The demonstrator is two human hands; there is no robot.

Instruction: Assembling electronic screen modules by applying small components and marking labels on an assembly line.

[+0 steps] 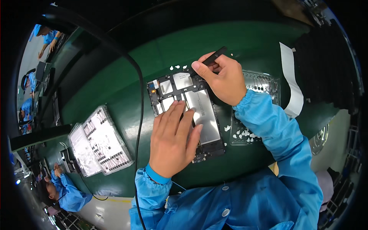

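An opened tablet-like device [203, 115] lies before me, with a black frame, silver plates and a large silver battery-like block. My left hand [170, 136] rests flat over its left middle part, fingers stretched out and holding nothing. My right hand [226, 78] pinches a slim black hand tool [214, 56] above the device's far right corner. The tool's flat rear end sticks up past the fingers; its tip is hard to make out. Just beyond the device's far edge sit several small white tabs [178, 67].
A clear plastic tray [278, 90] with small parts and white tabs [247, 135] lies partly under my right forearm. Stacked clear trays [103, 138] of small black-ended parts stand left. A black cable [140, 115] crosses the view. A white paper strip [291, 84] lies right. Other people sit at far left.
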